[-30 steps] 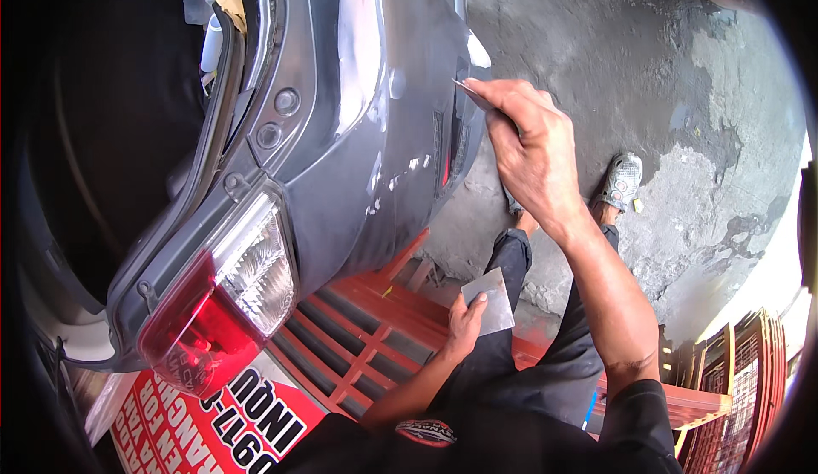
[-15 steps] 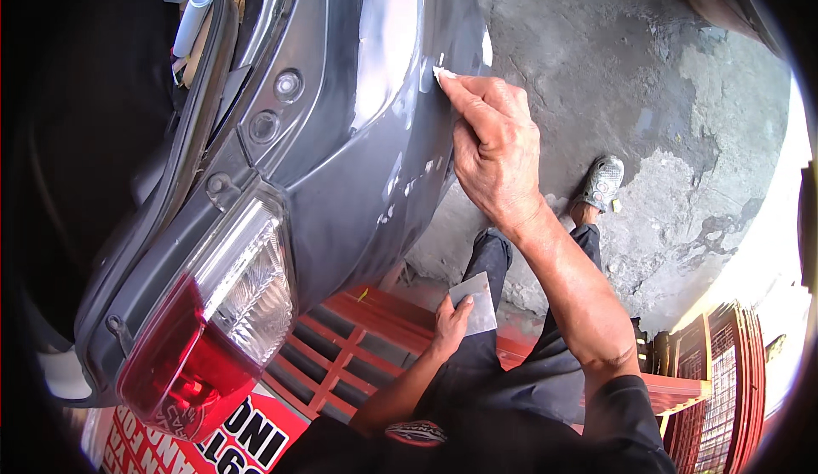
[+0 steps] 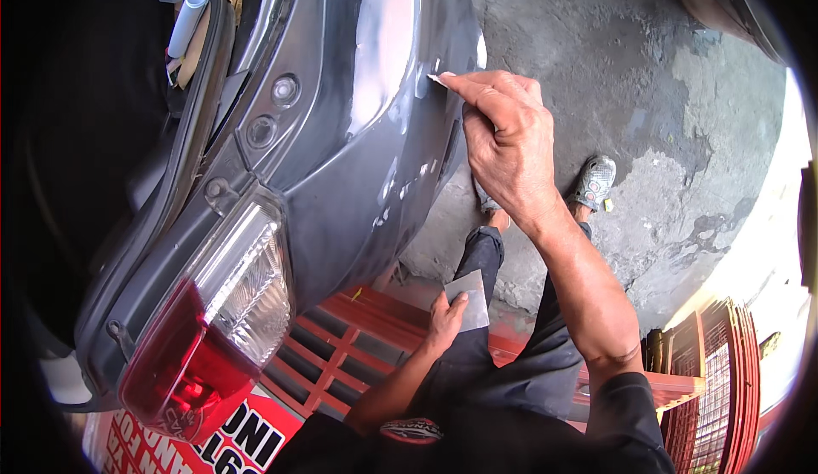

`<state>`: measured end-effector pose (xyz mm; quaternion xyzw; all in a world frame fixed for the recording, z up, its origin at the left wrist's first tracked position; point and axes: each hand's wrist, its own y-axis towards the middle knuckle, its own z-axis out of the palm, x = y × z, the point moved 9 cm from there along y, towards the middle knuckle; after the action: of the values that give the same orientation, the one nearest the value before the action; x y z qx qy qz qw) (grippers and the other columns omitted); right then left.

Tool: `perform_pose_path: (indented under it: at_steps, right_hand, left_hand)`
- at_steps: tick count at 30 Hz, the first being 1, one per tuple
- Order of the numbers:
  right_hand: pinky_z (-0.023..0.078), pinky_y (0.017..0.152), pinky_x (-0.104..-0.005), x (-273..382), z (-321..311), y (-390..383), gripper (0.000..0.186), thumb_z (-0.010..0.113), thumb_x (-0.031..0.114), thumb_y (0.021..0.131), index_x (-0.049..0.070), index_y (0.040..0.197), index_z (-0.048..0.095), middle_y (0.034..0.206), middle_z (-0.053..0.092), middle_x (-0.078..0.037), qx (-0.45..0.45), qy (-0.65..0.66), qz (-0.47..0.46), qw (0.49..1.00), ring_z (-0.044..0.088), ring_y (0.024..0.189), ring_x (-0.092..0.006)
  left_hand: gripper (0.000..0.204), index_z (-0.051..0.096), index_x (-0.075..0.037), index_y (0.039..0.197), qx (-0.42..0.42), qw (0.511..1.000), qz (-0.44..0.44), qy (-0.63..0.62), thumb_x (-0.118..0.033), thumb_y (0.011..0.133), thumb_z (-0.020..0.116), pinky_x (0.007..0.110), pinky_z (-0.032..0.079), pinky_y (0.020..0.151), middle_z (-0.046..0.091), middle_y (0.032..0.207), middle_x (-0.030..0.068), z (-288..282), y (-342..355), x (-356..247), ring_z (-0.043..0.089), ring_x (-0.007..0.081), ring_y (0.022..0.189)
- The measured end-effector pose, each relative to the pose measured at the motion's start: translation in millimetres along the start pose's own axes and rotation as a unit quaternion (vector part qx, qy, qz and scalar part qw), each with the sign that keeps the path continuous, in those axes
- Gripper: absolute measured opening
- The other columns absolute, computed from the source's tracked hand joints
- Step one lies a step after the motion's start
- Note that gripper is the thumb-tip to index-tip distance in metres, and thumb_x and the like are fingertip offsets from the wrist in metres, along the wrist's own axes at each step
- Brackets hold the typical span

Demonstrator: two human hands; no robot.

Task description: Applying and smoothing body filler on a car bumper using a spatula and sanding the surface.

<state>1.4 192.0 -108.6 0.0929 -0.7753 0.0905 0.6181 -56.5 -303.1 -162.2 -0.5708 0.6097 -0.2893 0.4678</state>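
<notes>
My right hand (image 3: 513, 137) is pinched on a thin white piece (image 3: 436, 79), mostly hidden by the fingertips. Its tip is at the curved edge of a dark grey car body panel (image 3: 366, 193); whether it touches I cannot tell. White smears (image 3: 389, 176) and a larger pale patch (image 3: 381, 39) mark that panel. Lower down, in front of my legs, my left hand (image 3: 446, 316) grips a flat, pale square plate (image 3: 467, 300) by its edge, thumb on top.
A red and clear tail light (image 3: 217, 325) sits at the panel's lower left. Beneath it are a red slatted frame (image 3: 332, 359) and a red printed sign (image 3: 256, 423). Rough concrete floor (image 3: 648, 158) stretches off to the right. Red wire-mesh frames (image 3: 720, 389) stand at the lower right.
My right hand has drawn slightly right and down, with the white piece between its fingers. My left hand still holds the plate. The whole view has shifted a little.
</notes>
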Motion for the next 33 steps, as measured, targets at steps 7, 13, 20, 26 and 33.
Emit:
perform_pose_path:
  at_steps: [7, 13, 20, 26, 33]
  right_hand:
    - [0.053, 0.103, -0.0398, 3.5, 11.8, -8.1, 0.049, 0.069, -0.01, 0.087, 0.009, 0.131, 0.08, 0.121, 0.078, -0.008, -0.021, -0.027, -0.049, 0.998, 0.068, 0.116, -0.0298]
    - [0.052, 0.105, -0.0405, 5.5, 13.8, -11.8, 0.051, 0.068, -0.011, 0.086, 0.008, 0.132, 0.078, 0.124, 0.077, -0.007, 0.013, -0.018, -0.078, 0.997, 0.069, 0.116, -0.0303]
    - [0.054, 0.099, -0.0409, 6.5, -1.7, 4.1, 0.045, 0.065, -0.011, 0.085, 0.008, 0.123, 0.08, 0.116, 0.08, -0.007, -0.024, -0.033, -0.064, 0.997, 0.07, 0.109, -0.0318]
    - [0.054, 0.095, -0.0431, 25.6, -32.4, -24.4, 0.044, 0.068, -0.012, 0.088, 0.009, 0.125, 0.079, 0.115, 0.077, -0.008, 0.081, -0.043, -0.067, 0.994, 0.068, 0.106, -0.0332]
    - [0.053, 0.107, -0.0473, 183.4, -132.9, -179.3, 0.073, 0.075, -0.002, 0.072, 0.01, 0.144, 0.071, 0.136, 0.071, -0.009, 0.29, -0.093, -0.136, 0.943, 0.061, 0.123, -0.0368]
  left_hand:
    - [0.038, 0.067, 0.006, 0.134, 0.009, 1.0, 0.013, 0.003, -0.02, 0.107, 0.068, 0.036, 0.054, 0.095, 0.074, 0.121, 0.0107, 4.5, 2.0, -8.0, 0.067, 0.0177, 0.107]
    - [0.037, 0.068, 0.007, 0.117, -0.031, 0.997, 0.071, -0.022, -0.029, 0.107, 0.071, 0.046, 0.054, 0.083, 0.073, 0.097, 0.0191, -4.0, -2.7, -18.8, 0.069, 0.0295, 0.089]
    - [0.038, 0.067, 0.005, 0.136, 0.032, 0.998, 0.006, -0.062, -0.021, 0.108, 0.068, 0.035, 0.055, 0.095, 0.074, 0.122, 0.0092, 13.3, -11.7, -50.8, 0.068, 0.0159, 0.107]
    - [0.026, 0.069, 0.0, 0.128, 0.012, 0.962, 0.021, -0.271, -0.017, 0.108, 0.069, 0.034, 0.056, 0.089, 0.074, 0.112, 0.0064, 21.9, -41.1, -119.6, 0.068, 0.0152, 0.099]
    - [0.028, 0.067, -0.003, 0.134, 0.112, 0.848, -0.006, -0.518, -0.013, 0.108, 0.062, 0.044, 0.06, 0.098, 0.074, 0.125, 0.0119, 20.1, -123.6, -245.8, 0.073, 0.0268, 0.113]
